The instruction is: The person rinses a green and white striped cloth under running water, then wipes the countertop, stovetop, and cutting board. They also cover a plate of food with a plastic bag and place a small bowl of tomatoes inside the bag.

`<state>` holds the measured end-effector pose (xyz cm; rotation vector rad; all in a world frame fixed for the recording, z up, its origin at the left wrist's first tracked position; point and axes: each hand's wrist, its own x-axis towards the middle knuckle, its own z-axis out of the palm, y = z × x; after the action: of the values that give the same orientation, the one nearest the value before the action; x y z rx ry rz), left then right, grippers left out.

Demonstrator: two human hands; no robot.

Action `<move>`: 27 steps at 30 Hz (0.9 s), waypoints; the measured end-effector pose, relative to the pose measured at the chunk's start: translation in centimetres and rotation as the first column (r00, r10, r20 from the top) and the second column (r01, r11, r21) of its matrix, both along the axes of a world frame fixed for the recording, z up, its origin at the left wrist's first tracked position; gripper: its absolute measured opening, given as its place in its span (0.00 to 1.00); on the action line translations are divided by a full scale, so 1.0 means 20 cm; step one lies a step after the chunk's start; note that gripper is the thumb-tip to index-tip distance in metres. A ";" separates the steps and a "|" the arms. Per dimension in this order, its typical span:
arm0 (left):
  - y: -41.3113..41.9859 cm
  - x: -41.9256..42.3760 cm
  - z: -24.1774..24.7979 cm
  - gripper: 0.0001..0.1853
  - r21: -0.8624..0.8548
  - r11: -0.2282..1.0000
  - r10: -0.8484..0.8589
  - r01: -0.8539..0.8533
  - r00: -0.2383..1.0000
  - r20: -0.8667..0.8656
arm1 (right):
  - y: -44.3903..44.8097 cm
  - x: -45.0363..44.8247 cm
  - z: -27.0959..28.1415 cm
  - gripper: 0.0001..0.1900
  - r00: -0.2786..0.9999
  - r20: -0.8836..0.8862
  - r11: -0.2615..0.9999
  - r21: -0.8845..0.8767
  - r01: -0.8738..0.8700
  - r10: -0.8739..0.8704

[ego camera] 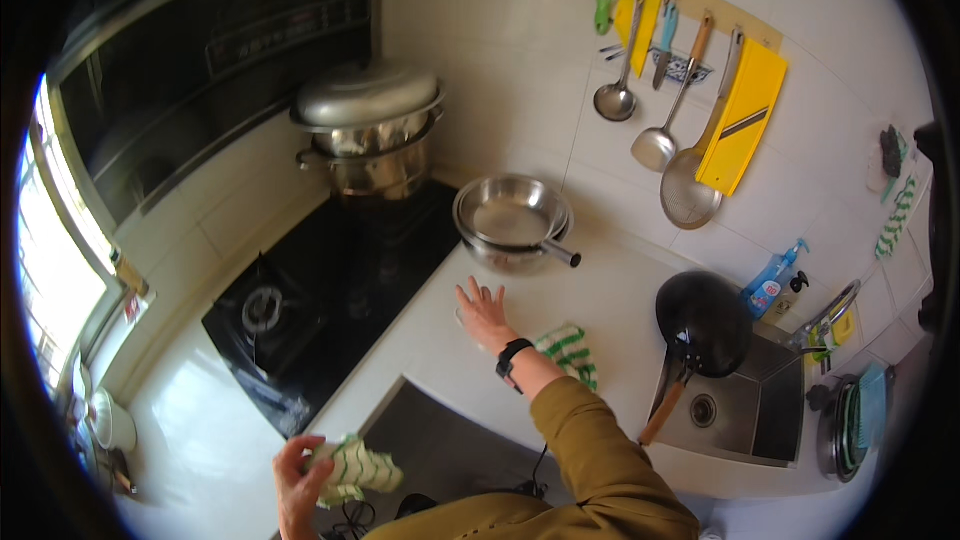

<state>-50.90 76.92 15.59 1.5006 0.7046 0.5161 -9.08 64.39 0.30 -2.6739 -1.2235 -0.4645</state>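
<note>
My right hand (484, 311), with a dark band on its wrist, reaches over the white countertop (442, 345), its fingers apart. Something pale lies partly under the palm, too hidden to name. Just beyond the fingertips sit nested stainless steel pans (514, 221), one with a handle pointing right. A green-and-white striped cloth (571, 352) lies on the counter beside my right forearm. Near the bottom edge, my left hand (304, 469) grips a green-and-white checked cloth (364, 469), which hangs out to the right of the fingers.
A black gas cooktop (330, 285) bears a lidded steel pot (382, 157) at its back. To the right, a black wok (703, 322) rests upside down over the sink (712, 412). Utensils, among them a ladle (616, 101), hang on the wall. Soap bottles (771, 285) stand behind the sink.
</note>
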 end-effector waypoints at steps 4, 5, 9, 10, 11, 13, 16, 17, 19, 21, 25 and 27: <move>0.08 -0.02 -0.12 0.22 -0.125 0.977 -0.186 0.173 0.977 -0.101 | 0.09 0.07 -0.07 0.17 0.964 -0.185 0.963 -0.226 0.148 -0.191; 0.12 -0.02 -0.14 0.21 -0.073 0.987 -0.151 0.144 0.983 -0.108 | 0.09 0.08 -0.09 0.13 0.981 -0.156 0.976 -0.198 0.085 -0.117; 0.28 0.09 -0.20 0.19 -0.051 0.991 -0.125 0.123 0.991 -0.051 | 0.04 0.09 -0.14 0.07 0.970 -0.244 0.994 -0.103 -0.037 0.011; 0.33 0.13 -0.19 0.18 -0.037 0.987 -0.157 0.155 0.985 -0.070 | 0.00 0.08 -0.17 0.05 0.971 -0.238 0.995 0.100 -0.006 0.030; 0.37 0.20 -0.18 0.16 -0.004 0.982 -0.188 0.188 0.980 -0.061 | -0.05 0.07 -0.19 0.04 0.975 -0.210 0.949 0.316 -0.003 0.073; 0.40 0.35 -0.17 0.15 -0.072 0.970 -0.225 0.230 0.971 0.080 | -0.15 0.08 -0.20 0.02 0.960 -0.268 0.904 0.425 0.039 0.085; 0.45 0.53 -0.11 0.15 -0.102 0.933 -0.335 0.344 0.937 0.093 | -0.28 0.09 -0.14 0.04 0.879 -0.474 0.946 0.307 0.108 0.053; 0.47 0.59 -0.09 0.15 -0.110 0.917 -0.375 0.384 0.922 0.093 | -0.32 0.08 -0.09 0.04 0.871 -0.481 0.922 0.376 0.097 0.104; 0.51 0.67 -0.06 0.14 -0.124 0.877 -0.457 0.464 0.886 0.082 | -0.40 0.04 0.06 0.04 0.882 -0.450 0.853 0.506 0.124 0.139; 0.54 0.75 -0.06 0.14 -0.115 0.852 -0.500 0.511 0.859 0.114 | -0.54 -0.02 0.28 0.03 0.920 -0.381 0.767 0.616 0.176 0.095; 0.56 0.84 -0.12 0.15 -0.206 0.794 -0.564 0.571 0.820 0.098 | -0.87 -0.18 0.76 0.02 0.692 -0.696 0.349 0.708 0.615 0.193; 0.59 0.86 -0.14 0.15 -0.285 0.758 -0.565 0.587 0.809 0.164 | -1.01 -0.24 0.99 0.03 0.678 -0.678 0.194 0.733 0.651 0.285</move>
<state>-33.65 88.73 12.77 1.2901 0.2203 -0.0313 -13.90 44.27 20.11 -1.4609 -0.0592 -0.0703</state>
